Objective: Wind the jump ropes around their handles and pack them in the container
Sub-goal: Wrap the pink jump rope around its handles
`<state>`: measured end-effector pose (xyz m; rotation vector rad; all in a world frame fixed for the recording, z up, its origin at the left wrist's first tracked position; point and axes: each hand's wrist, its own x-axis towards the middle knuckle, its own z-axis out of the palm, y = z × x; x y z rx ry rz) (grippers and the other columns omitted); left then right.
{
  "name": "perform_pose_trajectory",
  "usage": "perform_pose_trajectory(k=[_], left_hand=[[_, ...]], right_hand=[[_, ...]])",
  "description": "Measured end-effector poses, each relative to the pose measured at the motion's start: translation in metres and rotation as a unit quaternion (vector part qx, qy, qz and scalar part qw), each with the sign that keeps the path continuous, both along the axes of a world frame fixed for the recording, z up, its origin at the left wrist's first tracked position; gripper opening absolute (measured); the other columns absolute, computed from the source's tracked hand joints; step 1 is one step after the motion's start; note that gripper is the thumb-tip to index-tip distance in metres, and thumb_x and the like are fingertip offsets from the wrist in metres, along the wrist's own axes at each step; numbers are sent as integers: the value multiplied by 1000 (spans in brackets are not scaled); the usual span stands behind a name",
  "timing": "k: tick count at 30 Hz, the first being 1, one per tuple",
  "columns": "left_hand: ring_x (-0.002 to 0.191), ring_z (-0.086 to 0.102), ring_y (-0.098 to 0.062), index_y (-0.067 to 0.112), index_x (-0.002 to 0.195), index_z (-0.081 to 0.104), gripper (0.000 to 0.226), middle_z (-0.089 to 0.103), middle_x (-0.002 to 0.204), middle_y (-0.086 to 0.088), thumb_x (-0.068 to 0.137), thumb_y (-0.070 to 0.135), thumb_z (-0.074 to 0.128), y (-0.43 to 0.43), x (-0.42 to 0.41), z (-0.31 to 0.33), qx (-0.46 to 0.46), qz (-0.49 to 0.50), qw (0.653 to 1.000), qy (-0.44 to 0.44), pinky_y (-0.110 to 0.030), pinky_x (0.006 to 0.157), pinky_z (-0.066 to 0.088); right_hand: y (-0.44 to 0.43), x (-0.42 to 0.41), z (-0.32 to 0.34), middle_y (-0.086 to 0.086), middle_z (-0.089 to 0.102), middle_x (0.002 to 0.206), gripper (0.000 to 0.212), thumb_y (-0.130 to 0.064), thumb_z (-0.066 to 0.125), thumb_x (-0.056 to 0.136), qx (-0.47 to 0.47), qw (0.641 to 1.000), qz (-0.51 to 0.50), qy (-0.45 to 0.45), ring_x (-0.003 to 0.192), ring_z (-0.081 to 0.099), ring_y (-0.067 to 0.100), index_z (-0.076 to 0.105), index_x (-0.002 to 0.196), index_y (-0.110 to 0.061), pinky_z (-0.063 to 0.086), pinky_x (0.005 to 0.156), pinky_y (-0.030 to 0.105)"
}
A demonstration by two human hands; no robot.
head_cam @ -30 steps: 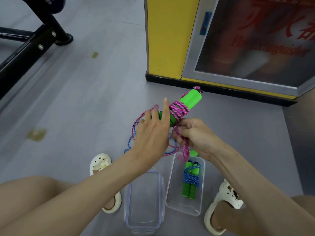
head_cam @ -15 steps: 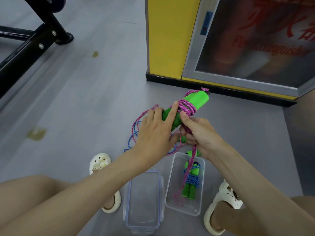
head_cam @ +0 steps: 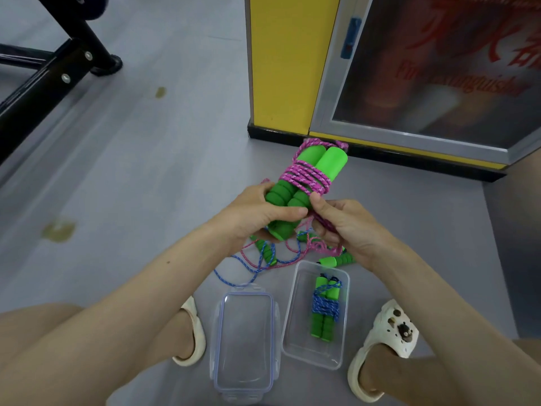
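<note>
My left hand (head_cam: 257, 215) grips the lower end of a pair of green foam handles (head_cam: 304, 177) held side by side above the floor. Pink rope (head_cam: 307, 175) is wound round their middle. My right hand (head_cam: 345, 227) pinches the loose pink rope just below the coil. Below, a clear plastic container (head_cam: 295, 332) holds a wound jump rope with blue cord (head_cam: 325, 309). Another rope with green handles (head_cam: 268, 253) and blue and pink cord lies loose on the floor behind the container.
The container's clear lid (head_cam: 244, 344) lies left of it. My two feet in cream clogs (head_cam: 386, 344) flank both. A yellow cabinet with a glass door (head_cam: 292, 63) stands ahead, a black metal frame (head_cam: 58, 71) at far left. Grey floor all round.
My left hand shifted from reaching over the handles with a pointed finger to gripping their lower end. The handles turned so both show side by side. The pink tail no longer hangs over the container.
</note>
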<state>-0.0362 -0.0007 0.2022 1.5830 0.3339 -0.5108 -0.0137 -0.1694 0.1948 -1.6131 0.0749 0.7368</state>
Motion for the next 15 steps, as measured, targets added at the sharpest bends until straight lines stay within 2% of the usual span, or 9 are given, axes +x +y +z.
perform_pose_trajectory(k=[3, 6, 9, 12, 15], left_hand=[[79, 70, -24, 16, 112, 60, 47, 70, 93, -7, 71, 15, 83, 1, 4, -5, 120, 39, 990, -58, -45, 72, 60], [82, 70, -26, 16, 110, 61, 49, 69, 93, -7, 68, 18, 85, 1, 4, -7, 152, 46, 984, -75, -47, 75, 59], [83, 69, -22, 19, 111, 60, 51, 69, 94, -2, 67, 23, 86, 1, 3, -7, 198, 16, 975, -100, -45, 78, 58], [78, 69, -21, 17, 105, 62, 42, 70, 92, -5, 70, 17, 84, 0, 3, -5, 160, 21, 984, -82, -40, 74, 60], [68, 68, -18, 17, 97, 62, 31, 70, 87, -7, 73, 12, 81, 1, 4, -2, 104, 32, 993, -41, -30, 62, 59]], right_hand=[[-2, -1, -3, 1, 45, 50, 30, -30, 54, 94, -55, 998, 17, -20, 40, 28, 9, 65, 80, -6, 20, 39, 18], [-3, -1, -2, 3, 43, 50, 30, -25, 51, 97, -80, 996, 19, -21, 37, 28, 7, 65, 79, -5, 21, 37, 15], [-2, 1, -4, 4, 46, 53, 33, -22, 49, 98, -93, 995, -23, -8, 38, 36, 6, 65, 74, -6, 29, 39, 14], [-2, 3, -7, 2, 48, 55, 34, -21, 50, 98, -80, 994, -72, 13, 48, 39, 10, 65, 71, -6, 34, 43, 17], [-1, 3, -5, 0, 44, 52, 34, -21, 49, 98, -82, 993, -80, 14, 43, 33, 7, 65, 72, -6, 27, 40, 17]])
